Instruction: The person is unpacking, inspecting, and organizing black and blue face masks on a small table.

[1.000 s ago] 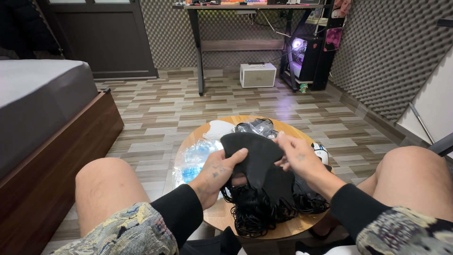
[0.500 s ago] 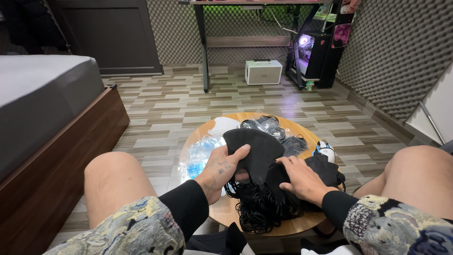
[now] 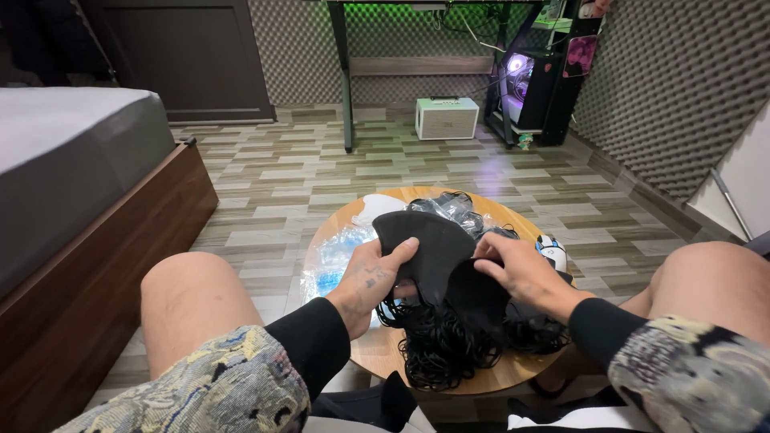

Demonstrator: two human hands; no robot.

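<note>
Even indoor light, sharp, edges slightly stretched.

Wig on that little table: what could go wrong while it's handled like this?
The wig has curls hanging at the table edge, so it might slide off if a hand lets go. The left hand and right hand tug the black cap between them, which could stretch it. Curls may snag the plastic bags.

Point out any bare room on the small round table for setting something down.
Little is free. A bare wood strip runs along the round table's near-left edge, between the left hand and the black curly wig. Elsewhere it is crowded: clear plastic bag at left, white piece and dark bundle at back, right hand on the wig cap.
</note>
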